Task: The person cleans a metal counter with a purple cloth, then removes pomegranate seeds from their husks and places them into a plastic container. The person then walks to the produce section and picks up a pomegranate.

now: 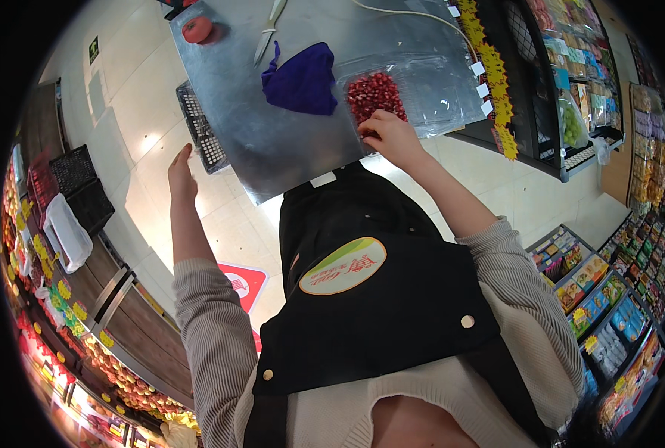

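A clear plastic tray of pomegranate seeds (376,96) rests near the front right part of a metal table (242,134). My right hand (389,136) is at its near edge, fingers curled down; whether they pinch the tray or seeds cannot be told. Off the table's left side, my left hand (183,175) is held in the air with nothing in it. Left of the tray lies a crumpled purple cloth (301,81). Behind the cloth is a knife (268,32) with a pale handle. A round red fruit (197,29) sits at the table's far left corner.
Flat clear plastic packaging (439,98) lies right of the seeds, beneath a pale cord (411,12). A black plastic crate (200,129) stands beside the table's left edge. Produce shelves are at the left; a black rack (556,95) and snack displays (595,291) are at the right.
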`<state>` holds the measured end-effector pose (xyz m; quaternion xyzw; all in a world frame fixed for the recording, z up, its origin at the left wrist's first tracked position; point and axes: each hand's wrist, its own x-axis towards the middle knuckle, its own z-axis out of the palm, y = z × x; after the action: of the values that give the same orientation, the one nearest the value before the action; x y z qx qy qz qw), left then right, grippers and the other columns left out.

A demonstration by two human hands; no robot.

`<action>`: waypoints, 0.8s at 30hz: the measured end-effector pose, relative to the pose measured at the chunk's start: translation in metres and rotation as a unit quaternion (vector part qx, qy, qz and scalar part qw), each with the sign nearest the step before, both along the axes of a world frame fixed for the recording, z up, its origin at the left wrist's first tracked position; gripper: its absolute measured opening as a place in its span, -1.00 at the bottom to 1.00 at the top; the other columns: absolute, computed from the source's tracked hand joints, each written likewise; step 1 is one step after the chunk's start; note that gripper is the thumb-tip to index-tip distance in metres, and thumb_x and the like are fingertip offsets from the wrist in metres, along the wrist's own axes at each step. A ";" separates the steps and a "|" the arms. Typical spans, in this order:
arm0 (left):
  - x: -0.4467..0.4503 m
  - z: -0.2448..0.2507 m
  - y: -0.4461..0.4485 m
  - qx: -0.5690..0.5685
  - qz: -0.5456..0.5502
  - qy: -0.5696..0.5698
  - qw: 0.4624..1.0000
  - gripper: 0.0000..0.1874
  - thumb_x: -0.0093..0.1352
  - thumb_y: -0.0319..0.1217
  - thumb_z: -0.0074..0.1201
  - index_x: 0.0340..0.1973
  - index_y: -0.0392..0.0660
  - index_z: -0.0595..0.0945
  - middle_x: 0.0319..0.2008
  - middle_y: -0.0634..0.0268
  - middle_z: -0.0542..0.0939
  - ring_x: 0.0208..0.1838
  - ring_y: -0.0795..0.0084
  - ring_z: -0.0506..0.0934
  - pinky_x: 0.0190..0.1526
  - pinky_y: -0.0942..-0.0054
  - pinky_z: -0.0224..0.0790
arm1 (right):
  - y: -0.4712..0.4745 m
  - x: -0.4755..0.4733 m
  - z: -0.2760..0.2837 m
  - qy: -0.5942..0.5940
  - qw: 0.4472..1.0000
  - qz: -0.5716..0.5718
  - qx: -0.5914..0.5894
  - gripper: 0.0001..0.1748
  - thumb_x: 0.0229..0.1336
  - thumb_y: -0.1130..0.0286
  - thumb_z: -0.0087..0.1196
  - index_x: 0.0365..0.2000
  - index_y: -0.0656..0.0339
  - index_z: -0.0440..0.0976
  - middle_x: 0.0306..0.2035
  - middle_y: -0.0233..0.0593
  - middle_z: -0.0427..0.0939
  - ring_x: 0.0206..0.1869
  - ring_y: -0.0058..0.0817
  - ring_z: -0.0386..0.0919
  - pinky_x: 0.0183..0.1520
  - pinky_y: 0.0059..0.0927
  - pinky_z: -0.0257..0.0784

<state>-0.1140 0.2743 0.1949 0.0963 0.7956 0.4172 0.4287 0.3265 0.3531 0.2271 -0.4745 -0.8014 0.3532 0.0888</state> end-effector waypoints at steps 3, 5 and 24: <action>0.009 0.009 0.014 0.005 -0.058 0.101 0.993 -0.63 0.38 -0.32 0.05 0.02 -0.26 0.57 0.02 0.13 0.55 0.14 0.34 0.44 0.17 0.42 0.20 | 0.001 0.000 -0.004 -0.013 0.999 0.013 0.027 -0.85 -0.01 0.37 0.15 -0.34 0.09 0.57 -0.35 -0.33 0.46 -0.22 -0.30 0.50 -0.21 -0.28 0.44; 0.037 0.029 0.022 0.093 -0.107 0.136 0.981 -0.67 0.38 -0.34 0.05 -0.01 -0.25 0.59 -0.05 0.17 0.59 0.06 0.40 0.48 0.11 0.48 0.25 | 0.000 0.000 -0.007 -0.011 0.999 0.016 0.042 -0.86 -0.01 0.34 0.15 -0.36 0.08 0.56 -0.36 -0.34 0.45 -0.22 -0.30 0.50 -0.21 -0.27 0.44; 0.294 0.057 0.049 0.208 -0.334 -0.194 0.899 -0.69 0.30 -0.56 0.13 -0.03 -0.32 0.55 -0.28 0.19 0.64 -0.31 0.52 0.59 -0.27 0.56 0.49 | -0.003 0.040 0.018 0.474 0.700 -0.272 -0.460 -0.90 0.14 0.49 0.11 -0.31 0.26 0.48 -0.44 -0.40 0.52 -0.54 -0.75 0.37 -0.50 -0.71 0.21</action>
<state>0.1801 0.3236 0.2523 0.3602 0.5132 0.4157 0.6588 0.3665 0.3500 0.2449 -0.4238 -0.2273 0.8165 0.3195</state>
